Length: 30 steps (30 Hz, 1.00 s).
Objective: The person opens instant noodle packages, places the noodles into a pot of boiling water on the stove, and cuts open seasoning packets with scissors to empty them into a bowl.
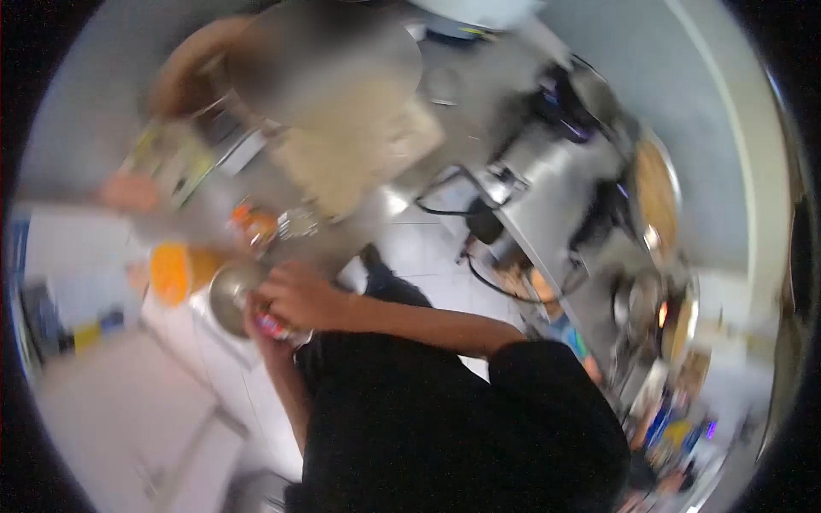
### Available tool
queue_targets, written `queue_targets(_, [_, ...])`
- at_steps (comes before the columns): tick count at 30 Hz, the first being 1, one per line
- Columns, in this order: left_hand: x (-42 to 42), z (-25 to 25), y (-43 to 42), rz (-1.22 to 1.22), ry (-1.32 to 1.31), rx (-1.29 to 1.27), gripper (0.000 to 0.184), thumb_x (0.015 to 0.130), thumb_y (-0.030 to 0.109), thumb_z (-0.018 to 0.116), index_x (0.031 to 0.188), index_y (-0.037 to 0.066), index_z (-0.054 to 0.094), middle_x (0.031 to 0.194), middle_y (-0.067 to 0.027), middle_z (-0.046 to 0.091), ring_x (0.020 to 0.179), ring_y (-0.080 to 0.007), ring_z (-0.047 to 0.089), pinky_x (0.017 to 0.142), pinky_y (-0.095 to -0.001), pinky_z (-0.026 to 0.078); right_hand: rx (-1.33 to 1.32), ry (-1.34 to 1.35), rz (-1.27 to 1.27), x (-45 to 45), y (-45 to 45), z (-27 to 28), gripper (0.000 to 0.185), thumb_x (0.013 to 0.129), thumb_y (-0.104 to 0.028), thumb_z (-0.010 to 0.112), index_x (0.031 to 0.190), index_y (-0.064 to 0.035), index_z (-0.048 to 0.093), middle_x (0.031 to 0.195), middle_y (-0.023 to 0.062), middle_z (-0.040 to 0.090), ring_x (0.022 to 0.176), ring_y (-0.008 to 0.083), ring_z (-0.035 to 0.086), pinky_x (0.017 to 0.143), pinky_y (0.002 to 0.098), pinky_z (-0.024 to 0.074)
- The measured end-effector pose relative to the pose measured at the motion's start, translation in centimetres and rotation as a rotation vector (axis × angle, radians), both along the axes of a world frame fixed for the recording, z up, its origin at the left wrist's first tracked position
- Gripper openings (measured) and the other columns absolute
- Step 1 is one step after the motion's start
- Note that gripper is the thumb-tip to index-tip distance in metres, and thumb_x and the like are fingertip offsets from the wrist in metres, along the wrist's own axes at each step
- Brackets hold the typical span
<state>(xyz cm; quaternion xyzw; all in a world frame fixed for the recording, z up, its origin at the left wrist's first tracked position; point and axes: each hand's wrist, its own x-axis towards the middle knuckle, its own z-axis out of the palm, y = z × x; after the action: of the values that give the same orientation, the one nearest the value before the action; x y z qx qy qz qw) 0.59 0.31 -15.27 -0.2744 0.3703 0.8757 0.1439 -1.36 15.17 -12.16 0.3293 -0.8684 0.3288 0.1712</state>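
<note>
- The small red-and-white container [272, 326] is between the person's two hands, beside the round bowl [226, 309] at the left of the scene; blur hides whether it is a can or a packet.
- It looks light enough for one hand. If it is a can, its wall would be stiff and perhaps slick; if a packet, it would give under a squeeze. Neither seems especially fragile.
- The best hold is probably around its sides, with the top left free.
- The left hand [267, 334] is closed round the container from the near side, its fingers mostly hidden.
- The right hand [295, 297] lies over it from the far side, fingers bent and fairly narrow; whether they grip or only touch, one cannot tell.
- An orange object [170, 275] is just left of the bowl; the tabletop [335, 245] is beyond the hands.
</note>
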Motion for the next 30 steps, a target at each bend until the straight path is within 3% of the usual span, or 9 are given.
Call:
queue_targets(8, [-1.5,0.6,-0.5,-0.114,-0.129,0.144,0.043,0.095,0.047,0.048,0.111,0.008,0.059,0.109,-0.0108,0.064,0.098,-0.0249,0.064,0.08,-0.0421,0.055,0.189,0.008,-0.103,0.2,0.3,-1.3,0.018,0.076,-0.028,0.059,0.08,-0.0134,0.069,0.101,0.0045,0.057,0.106,0.0215,0.05,0.09,0.0434,0.0393])
queue_targets(12, [-2.6,-0.4,-1.4,-0.071,-0.1,0.147,0.058,0.091,0.052,0.052,0.124,0.005,0.052,0.115,-0.0127,0.061,0.102,-0.0281,0.062,0.079,-0.0432,0.055,-0.161,-0.021,-0.261,1.1,2.3,0.7,0.017,0.079,-0.024,0.063,0.085,-0.0081,0.064,0.093,0.0095,0.057,0.094,0.0275,0.056,0.083,0.0431,0.044])
queue_targets(16, [-2.6,-0.1,-1.5,0.054,0.028,-0.06,0.047,0.091,0.04,0.054,0.123,0.005,0.054,0.122,-0.014,0.058,0.11,-0.0283,0.059,0.088,-0.048,0.051,-0.659,-0.601,-0.418,1.2,3.7,1.0,0.013,0.087,-0.015,0.059,0.093,-0.004,0.057,0.077,0.013,0.06,0.07,0.0307,0.06,0.068,0.0425,0.0491])
queue_targets(17, [-2.7,-4.6,-3.9,-0.003,0.226,-0.556,0.048,0.09,0.037,0.054,0.125,0.005,0.052,0.121,-0.0152,0.057,0.11,-0.029,0.058,0.088,-0.0486,0.052,-0.784,-0.624,-0.519,0.7,3.5,0.1,0.012,0.089,-0.014,0.057,0.095,-0.0037,0.056,0.073,0.0147,0.061,0.064,0.0323,0.061,0.062,0.0432,0.0498])
queue_targets(19, [-2.8,-2.3,-3.9,0.063,0.026,0.004,0.049,0.087,0.03,0.058,0.129,0.005,0.051,0.122,-0.0173,0.057,0.109,-0.0328,0.058,0.087,-0.051,0.053,-0.802,-0.613,-0.605,-1.4,2.8,-4.9,0.015,0.09,-0.018,0.056,0.096,-0.0035,0.055,0.073,0.0159,0.063,0.064,0.032,0.063,0.06,0.0431,0.0504])
queue_targets(20, [-2.4,-5.3,-5.8,-0.051,0.278,-0.233,0.05,0.083,0.019,0.064,0.129,0.005,0.05,0.124,-0.0186,0.056,0.11,-0.036,0.057,0.085,-0.0524,0.053,-0.82,-0.625,-0.65,-2.3,2.7,-8.1,0.019,0.091,-0.021,0.055,0.097,-0.0034,0.055,0.074,0.0171,0.065,0.065,0.0316,0.065,0.059,0.0429,0.051])
queue_targets(24, [-1.6,-4.6,-3.9,-0.304,0.365,-0.538,0.044,0.089,0.025,0.059,0.127,0.004,0.053,0.123,-0.0144,0.059,0.114,-0.0297,0.057,0.094,-0.0451,0.051,0.133,-0.651,-0.172,-4.6,0.8,-15.6,0.042,0.09,-0.042,0.056,0.115,-0.0083,0.057,0.089,0.0193,0.067,0.077,0.0309,0.068,0.065,0.0454,0.0554])
queue_targets(26, [-1.6,-3.9,-2.5,-0.423,0.442,-0.648,0.041,0.087,0.023,0.061,0.124,0.004,0.055,0.122,-0.0138,0.059,0.114,-0.03,0.057,0.093,-0.0453,0.051,-0.813,-1.544,-0.232,0.0,2.1,-6.0,0.049,0.093,-0.045,0.053,0.122,-0.0065,0.058,0.122,0.0178,0.058,0.09,0.0276,0.065,0.081,0.0394,0.0533])
queue_targets(30, [-2.2,-2.3,-0.3,-0.631,0.67,-0.828,0.036,0.085,0.019,0.063,0.118,0.004,0.059,0.121,-0.0127,0.061,0.112,-0.0305,0.058,0.092,-0.0458,0.051,-0.975,-1.198,-0.048,0.7,3.2,-13.7,0.049,0.094,-0.044,0.054,0.127,-0.0083,0.056,0.131,0.0141,0.052,0.096,0.0253,0.064,0.085,0.0366,0.0522])
